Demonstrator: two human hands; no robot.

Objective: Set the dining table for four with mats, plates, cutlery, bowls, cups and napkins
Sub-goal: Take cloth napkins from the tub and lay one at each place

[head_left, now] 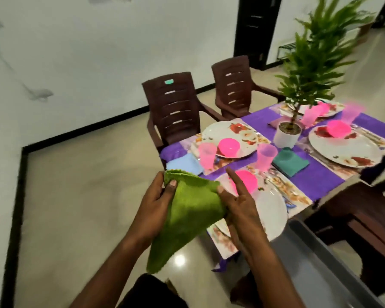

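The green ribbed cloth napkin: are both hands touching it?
Touching. Head view: left hand and right hand both pinch the green ribbed cloth napkin.

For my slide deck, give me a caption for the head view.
Both hands fold a green napkin beside the nearly set table.

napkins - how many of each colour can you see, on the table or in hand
green napkin, held in both hands, left hand and right hand: 1
light blue napkin on the table: 1
teal napkin on the table: 1
mauve napkin beside the plant pot: 1
total: 4
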